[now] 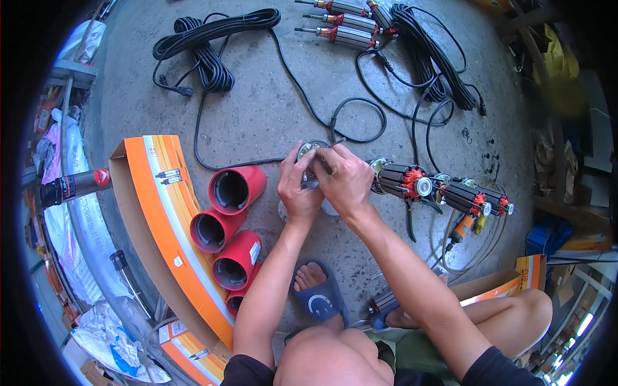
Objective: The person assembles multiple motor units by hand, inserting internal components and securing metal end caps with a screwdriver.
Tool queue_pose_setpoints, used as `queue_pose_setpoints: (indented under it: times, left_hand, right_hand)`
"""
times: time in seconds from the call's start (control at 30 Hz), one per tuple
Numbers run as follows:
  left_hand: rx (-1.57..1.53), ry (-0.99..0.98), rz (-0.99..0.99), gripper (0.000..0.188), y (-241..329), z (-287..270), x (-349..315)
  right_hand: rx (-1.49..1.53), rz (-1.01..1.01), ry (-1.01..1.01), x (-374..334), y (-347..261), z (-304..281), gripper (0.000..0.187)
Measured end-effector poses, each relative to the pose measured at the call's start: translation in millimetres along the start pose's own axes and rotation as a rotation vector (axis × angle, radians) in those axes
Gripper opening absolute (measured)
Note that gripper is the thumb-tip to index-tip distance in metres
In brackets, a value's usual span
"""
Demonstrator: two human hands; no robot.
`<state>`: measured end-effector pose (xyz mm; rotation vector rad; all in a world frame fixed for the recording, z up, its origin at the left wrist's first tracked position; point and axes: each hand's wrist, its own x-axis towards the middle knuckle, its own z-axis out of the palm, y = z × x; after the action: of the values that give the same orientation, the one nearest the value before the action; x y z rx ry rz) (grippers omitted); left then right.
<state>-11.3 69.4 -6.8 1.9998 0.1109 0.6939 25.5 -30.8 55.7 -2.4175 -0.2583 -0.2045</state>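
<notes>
One round metal part point(309, 148) is pinched by the left hand point(300, 193) above the concrete floor point(148, 116); the right hand's point(346, 179) bent fingers are set against it, their exact hold hidden. Nearby, left, four red tubes point(256, 186) are grouped, dark linings exposed, beside an orange-and-white carton point(153, 193) whose contents cannot be seen.

Dark, near-black sleeves here, one on the left arm point(248, 370) and one on the right arm point(438, 315), both ending well above the wrist! Below them, bare forearms run down to a bare left hand point(300, 190) and a bare right hand point(346, 180). Olive-green shorts point(421, 350) at the lower edge, and look at that slipper point(322, 302): blue-grey, open-toed, its broad strap carrying a pale, curved, smile-like mark!
</notes>
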Motion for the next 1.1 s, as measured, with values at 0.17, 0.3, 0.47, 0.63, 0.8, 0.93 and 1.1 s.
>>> queue_pose_setpoints:
  times: [0.17, 0.3, 0.47, 0.63, 0.8, 0.93, 1.1]
  left_hand:
    - [0.000, -0.011, -0.030, 0.046, -0.5, -1.6, -0.6]
    - [0.009, -0.013, -0.016, 0.046, -0.5, -1.8, 0.1]
    - [-0.003, 0.001, -0.024, 0.046, 0.8, -0.4, -0.4]
    - [0.003, -0.003, 0.001, 0.046, 2.5, -0.5, -1.4]
    - [0.036, -0.027, -0.029, 0.046, 3.0, -1.6, 0.0]
    - [0.054, -0.045, -0.033, 0.047, 0.4, -3.5, 1.7]
    - [0.057, -0.027, -0.027, 0.048, -2.5, -4.2, 1.1]
  right_hand:
    - [0.020, -0.003, -0.004, 1.0, -0.2, -0.3, 0.015]
    - [0.054, -0.004, -0.024, 2.8, -0.1, -2.2, 0.016]
    - [0.054, 0.023, -0.027, 2.9, 1.1, -1.2, 0.014]
    - [0.124, 0.025, 0.028, 1.8, 4.5, 3.8, 0.010]
    - [0.118, 0.051, 0.029, -0.2, 5.6, 8.3, 0.010]
    - [0.116, 0.038, -0.004, -0.7, 3.6, 3.8, 0.016]
    - [0.113, 0.048, -0.011, -9.2, 1.2, -5.1, 0.024]
